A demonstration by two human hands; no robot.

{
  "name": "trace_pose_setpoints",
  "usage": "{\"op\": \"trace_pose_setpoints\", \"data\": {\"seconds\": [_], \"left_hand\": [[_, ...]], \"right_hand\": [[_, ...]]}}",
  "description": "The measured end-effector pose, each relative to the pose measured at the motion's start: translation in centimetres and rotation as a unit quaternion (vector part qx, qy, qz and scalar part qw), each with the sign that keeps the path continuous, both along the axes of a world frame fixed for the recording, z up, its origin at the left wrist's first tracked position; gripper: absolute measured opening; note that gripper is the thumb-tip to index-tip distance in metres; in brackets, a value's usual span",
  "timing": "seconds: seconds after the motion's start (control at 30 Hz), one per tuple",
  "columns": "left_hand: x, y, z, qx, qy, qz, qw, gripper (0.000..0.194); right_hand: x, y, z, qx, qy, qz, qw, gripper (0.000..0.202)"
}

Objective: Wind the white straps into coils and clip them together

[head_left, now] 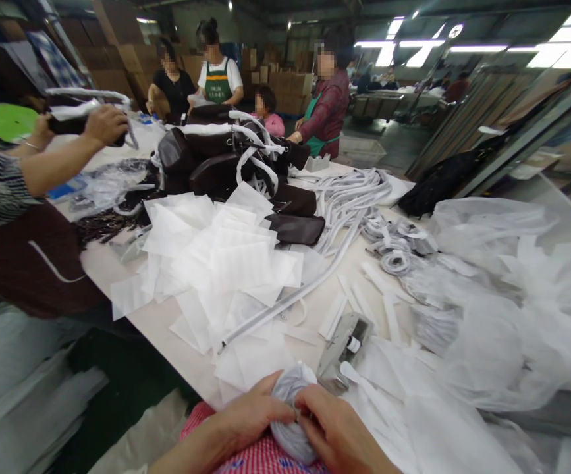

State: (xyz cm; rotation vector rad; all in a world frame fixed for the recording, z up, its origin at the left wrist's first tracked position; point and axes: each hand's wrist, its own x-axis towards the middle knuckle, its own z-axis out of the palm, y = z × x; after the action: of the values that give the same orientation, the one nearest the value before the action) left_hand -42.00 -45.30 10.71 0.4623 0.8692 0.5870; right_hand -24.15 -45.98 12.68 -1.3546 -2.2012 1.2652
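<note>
Low at the table's near edge, both my hands are closed on a coiled bundle of grey strap. My left hand wraps the bundle's left side, thumb across its middle. My right hand pinches at the centre of the coil, and what lies between those fingertips is too small to make out. Just beyond my hands stands a grey metal tape dispenser. A long grey strap runs across the table from a pile of loose straps. More coiled straps lie to the right.
White foam sheets are heaped mid-table, with dark brown bags behind. Clear plastic bags cover the right side. At left a co-worker's hands hold a dark bag; several people stand along the far side.
</note>
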Motion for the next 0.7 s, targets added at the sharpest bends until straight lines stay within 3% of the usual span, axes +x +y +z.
{"op": "trace_pose_setpoints", "data": {"seconds": [0.1,0.2,0.27,0.3,0.37,0.5,0.6,0.7], "left_hand": [[0.0,0.1,0.4,0.000,-0.045,0.002,0.999,0.057],[0.1,0.3,0.9,0.000,-0.088,0.017,0.996,0.057],[0.0,0.4,1.1,-0.001,-0.094,0.019,0.995,0.059],[0.0,0.4,1.1,0.000,-0.096,0.017,0.995,0.061],[0.0,0.4,1.1,0.007,-0.096,0.008,0.995,0.063],[-0.1,0.4,1.2,0.027,-0.100,-0.013,0.995,0.065],[-0.3,0.4,1.4,0.037,-0.086,-0.025,0.995,0.067],[-0.6,0.2,1.8,0.052,-0.067,-0.028,0.996,0.065]], "right_hand": [[0.7,0.2,0.2,-0.069,0.058,-0.049,0.995,0.012],[1.8,0.4,-0.1,-0.094,0.102,-0.209,0.968,0.019],[2.1,0.2,-0.8,-0.110,0.127,-0.292,0.941,0.043],[2.1,0.1,-1.1,-0.140,0.142,-0.303,0.932,0.056],[1.9,0.0,-1.7,-0.189,0.146,-0.288,0.927,0.069],[1.4,0.3,-2.0,-0.146,0.039,-0.284,0.947,0.078],[0.8,0.6,-1.7,-0.192,0.113,-0.257,0.940,0.084],[0.1,0.4,-1.0,-0.212,0.180,-0.222,0.934,0.064]]}}
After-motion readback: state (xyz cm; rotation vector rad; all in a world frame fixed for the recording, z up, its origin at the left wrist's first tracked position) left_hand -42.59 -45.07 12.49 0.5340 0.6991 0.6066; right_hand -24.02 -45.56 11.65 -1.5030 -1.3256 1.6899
